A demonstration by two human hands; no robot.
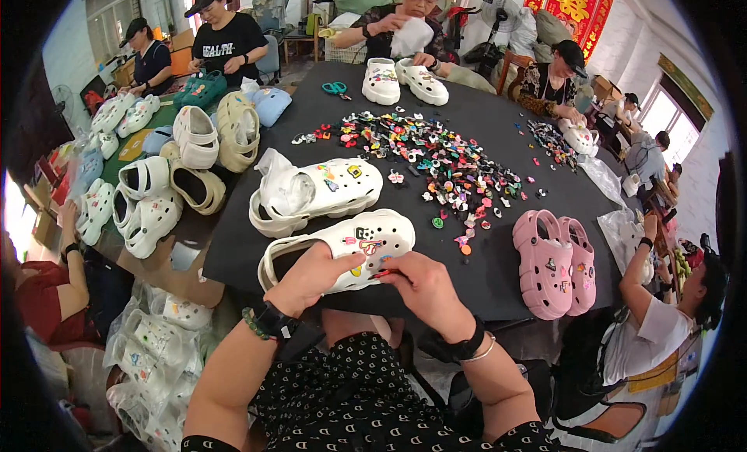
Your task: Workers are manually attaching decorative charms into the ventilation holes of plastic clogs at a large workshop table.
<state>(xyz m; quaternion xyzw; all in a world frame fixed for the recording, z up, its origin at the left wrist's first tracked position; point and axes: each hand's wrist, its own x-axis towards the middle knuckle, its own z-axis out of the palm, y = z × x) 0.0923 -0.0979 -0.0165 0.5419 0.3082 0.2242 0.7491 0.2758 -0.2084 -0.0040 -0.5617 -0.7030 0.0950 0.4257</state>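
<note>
A white clog (395, 232) lies on the black tabletop in front of me, its toe pointing right and away. My left hand (307, 277) is closed around its near side, the thumb pressed on top beside several colourful shoe charms. Against the same clog, my right hand (428, 288) pinches a small red charm (381, 274) low on the near side of the toe. The fingertips partly hide this charm. Just beyond lies another white clog (354, 195) with charms on its toe and crumpled clear plastic (284, 189) stuffed in its opening.
A wide heap of loose charms (436, 156) spreads over the table's middle. Pink clogs (542, 257) stand at the right edge. Teal-handled scissors (334, 87) lie at the back. More clogs (152, 218) crowd a side table on the left. Several people work around the tables.
</note>
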